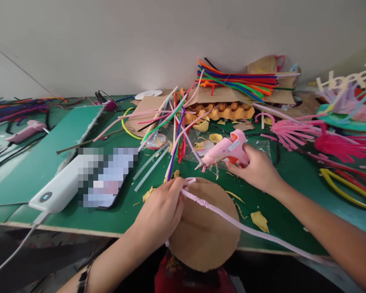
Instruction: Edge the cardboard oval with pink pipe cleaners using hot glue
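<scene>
A round piece of brown cardboard (204, 232) lies at the table's front edge. My left hand (163, 207) is closed at its upper left, pinching a pale pink fuzzy stem (232, 219) near its looped end. From there the stem runs across the cardboard to the lower right, with a twisted part near the loop. My right hand (256, 169) grips the handle of a pink glue gun (227, 150) just beyond the cardboard. The gun's nozzle points left and down, apart from the stem.
On the green table (152, 162), a white power bank (64, 183) and a phone (110, 179) lie at left. Coloured stems (238, 81) rest at the back by an orange egg tray (228, 110). Pink stem shapes (293, 132) sit at right, another glue gun (27, 131) far left.
</scene>
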Tool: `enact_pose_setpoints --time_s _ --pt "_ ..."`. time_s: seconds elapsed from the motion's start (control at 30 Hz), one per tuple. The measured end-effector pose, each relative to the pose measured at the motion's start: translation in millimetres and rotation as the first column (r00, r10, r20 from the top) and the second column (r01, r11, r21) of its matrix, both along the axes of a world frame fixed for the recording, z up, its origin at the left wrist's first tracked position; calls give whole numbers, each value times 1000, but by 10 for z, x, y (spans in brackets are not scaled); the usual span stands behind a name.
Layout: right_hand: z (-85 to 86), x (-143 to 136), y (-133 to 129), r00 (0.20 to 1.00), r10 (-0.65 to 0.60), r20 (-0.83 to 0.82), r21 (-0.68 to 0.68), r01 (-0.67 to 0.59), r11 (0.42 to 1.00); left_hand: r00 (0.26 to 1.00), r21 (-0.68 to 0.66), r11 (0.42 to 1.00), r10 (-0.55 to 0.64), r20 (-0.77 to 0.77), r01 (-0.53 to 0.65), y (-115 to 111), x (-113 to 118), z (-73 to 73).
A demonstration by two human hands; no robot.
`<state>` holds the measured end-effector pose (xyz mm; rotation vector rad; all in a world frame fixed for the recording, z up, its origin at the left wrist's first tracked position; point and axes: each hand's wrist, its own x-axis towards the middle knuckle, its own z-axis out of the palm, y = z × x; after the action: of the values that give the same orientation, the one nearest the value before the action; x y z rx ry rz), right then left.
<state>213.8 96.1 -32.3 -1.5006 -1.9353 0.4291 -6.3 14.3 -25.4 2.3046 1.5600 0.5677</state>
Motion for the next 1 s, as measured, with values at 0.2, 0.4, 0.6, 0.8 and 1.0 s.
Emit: enact_pose_setpoints --time_s 0.2,0.4,0.6,0.8,1.0 --pt "-7 13 -6 996 4 89 42 -8 999 1000 4 1000 8 -8 -8 -48 1 -37" --pt "-44 29 -3 982 -21 186 96 4 995 1000 -37 999 -4 26 5 -59 -3 -25" --pt "-66 30 -13 964 -34 262 124 1 992 999 -49 999 -10 47 13 -65 -23 -16" --pt "-67 25 -18 953 -62 298 173 10 985 998 -36 999 -20 51 22 -54 -19 -24" --pt "-84 40 -19 941 -60 334 216 -15 976 998 -47 999 -22 59 25 -60 -40 -58"
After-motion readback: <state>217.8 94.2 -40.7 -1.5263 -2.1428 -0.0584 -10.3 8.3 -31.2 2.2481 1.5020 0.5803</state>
